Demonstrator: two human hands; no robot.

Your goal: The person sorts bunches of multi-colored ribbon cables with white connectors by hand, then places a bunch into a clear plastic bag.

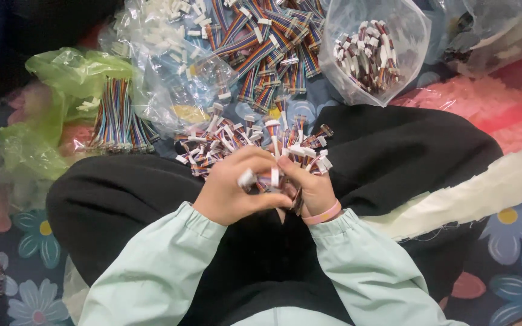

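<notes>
My left hand [234,190] and my right hand [310,188] meet over my lap, both closed on one small multicoloured ribbon cable with white connectors [268,178]. My right hand also clutches a bunch of the same cables [309,156] fanning upward. A loose heap of such cables [222,142] lies just beyond my fingers. A pink band sits on my right wrist [324,214]. My sleeves are pale mint green.
A clear bag of finished cables [373,54] stands at the back right. A big pile of flat ribbon cables [273,42] and a bag of white connectors [170,54] lie behind. A green bag [74,78] holds a cable bundle [115,118]. A cream cloth strip [472,193] lies on my right leg.
</notes>
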